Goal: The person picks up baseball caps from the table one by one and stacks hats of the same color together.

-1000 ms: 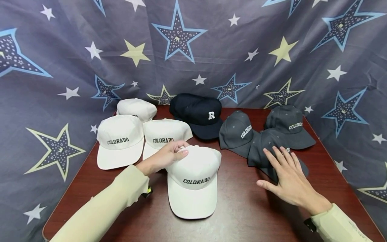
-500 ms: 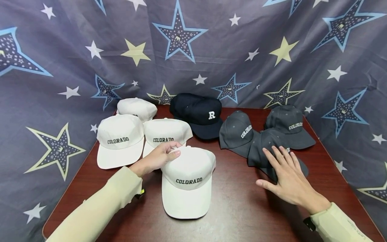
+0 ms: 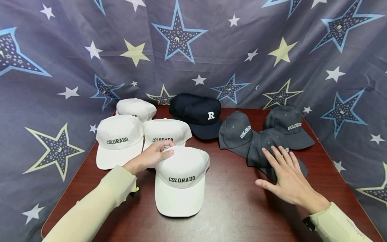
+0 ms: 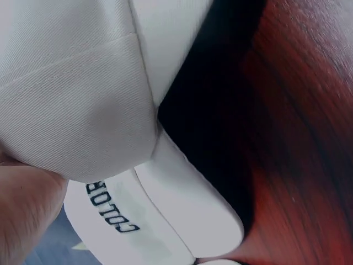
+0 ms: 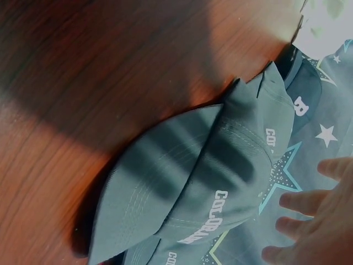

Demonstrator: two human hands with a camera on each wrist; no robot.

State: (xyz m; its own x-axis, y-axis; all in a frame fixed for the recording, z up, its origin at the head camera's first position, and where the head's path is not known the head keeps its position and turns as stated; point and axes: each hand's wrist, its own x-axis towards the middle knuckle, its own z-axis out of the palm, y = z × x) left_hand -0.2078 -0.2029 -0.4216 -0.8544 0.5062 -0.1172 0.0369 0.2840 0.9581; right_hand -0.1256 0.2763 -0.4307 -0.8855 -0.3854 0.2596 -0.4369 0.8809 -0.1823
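Observation:
My left hand [image 3: 152, 157] grips the back of a white baseball cap [image 3: 181, 178] marked COLORADO, its brim toward me. In the left wrist view the crown of this white cap [image 4: 71, 105] fills the upper left, with part of the hand at the lower left edge. Over a dark grey baseball cap [image 3: 263, 144] my right hand [image 3: 288, 179] is spread, fingers extended. In the right wrist view, finger shadows fall across that grey cap [image 5: 193, 171], and the fingers [image 5: 309, 201] appear apart from it.
Three more white caps [image 3: 119, 143] are grouped at the left of the brown table [image 3: 229, 201]. A navy cap [image 3: 201, 114] with an R sits at the back. Two other grey caps [image 3: 237, 131] flank the one under my right hand. A star-patterned cloth [image 3: 193, 40] hangs behind.
The left hand has moved the white cap to the left across the front of the table. The right hand has stayed spread over the grey cap.

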